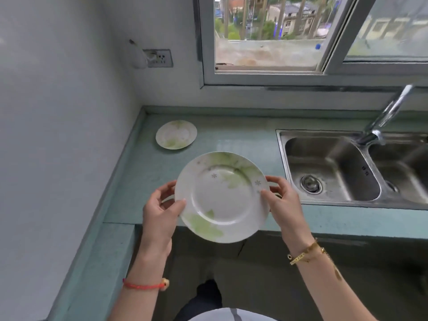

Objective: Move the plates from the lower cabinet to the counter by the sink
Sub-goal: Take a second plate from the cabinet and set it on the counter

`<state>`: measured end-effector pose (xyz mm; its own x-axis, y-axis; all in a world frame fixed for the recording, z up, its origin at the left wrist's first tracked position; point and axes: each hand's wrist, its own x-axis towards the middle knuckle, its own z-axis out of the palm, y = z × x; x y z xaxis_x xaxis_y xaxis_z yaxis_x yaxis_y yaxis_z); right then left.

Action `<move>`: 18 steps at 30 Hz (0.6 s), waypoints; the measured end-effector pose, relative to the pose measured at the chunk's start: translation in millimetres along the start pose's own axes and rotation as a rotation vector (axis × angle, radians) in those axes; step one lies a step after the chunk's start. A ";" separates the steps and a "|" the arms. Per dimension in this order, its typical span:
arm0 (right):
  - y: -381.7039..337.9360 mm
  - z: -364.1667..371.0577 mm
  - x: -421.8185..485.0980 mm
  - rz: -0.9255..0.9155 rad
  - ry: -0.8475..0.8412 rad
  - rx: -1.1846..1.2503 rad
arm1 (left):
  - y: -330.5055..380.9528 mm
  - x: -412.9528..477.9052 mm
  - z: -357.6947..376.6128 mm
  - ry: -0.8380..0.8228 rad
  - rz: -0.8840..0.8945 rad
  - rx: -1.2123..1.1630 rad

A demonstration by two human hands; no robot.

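Note:
I hold a large white plate (222,198) with green leaf prints above the front edge of the teal counter (243,137). My left hand (159,209) grips its left rim and my right hand (282,202) grips its right rim, thumbs on top. The plate tilts slightly toward me. A smaller plate (176,134) of the same pattern lies flat on the counter in the back left corner, apart from the held one. The lower cabinet is not visible below the counter edge.
A steel double sink (328,167) with a tap (389,112) sits at the right of the counter. White walls close the left and back, with a socket (159,57). A window (301,35) stands behind the counter.

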<state>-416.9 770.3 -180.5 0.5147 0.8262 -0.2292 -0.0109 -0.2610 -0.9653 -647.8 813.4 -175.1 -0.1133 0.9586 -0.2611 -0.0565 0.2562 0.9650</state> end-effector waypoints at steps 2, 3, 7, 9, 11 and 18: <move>-6.8 15.0 30.6 -0.008 0.044 -0.015 | 9.4 38.6 10.8 -0.029 0.002 0.037; -8.8 21.9 46.4 -0.012 0.065 -0.025 | 13.7 57.5 16.5 -0.048 0.005 0.056; -13.5 41.1 103.2 -0.006 0.132 -0.071 | 24.1 122.8 41.3 -0.100 0.009 0.100; -13.8 47.9 132.8 -0.008 0.164 -0.096 | 25.7 153.6 55.6 -0.117 0.003 0.094; -13.6 54.5 163.3 -0.005 0.189 -0.126 | 25.1 183.4 70.5 -0.122 0.005 0.093; 1.9 70.9 274.7 0.098 0.242 -0.139 | 1.3 277.3 126.1 -0.103 -0.039 0.103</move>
<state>-336.3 1032.1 -254.2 0.7069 0.6546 -0.2679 0.0384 -0.4137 -0.9096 -554.2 1095.2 -243.0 -0.0105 0.9540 -0.2996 0.0436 0.2997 0.9530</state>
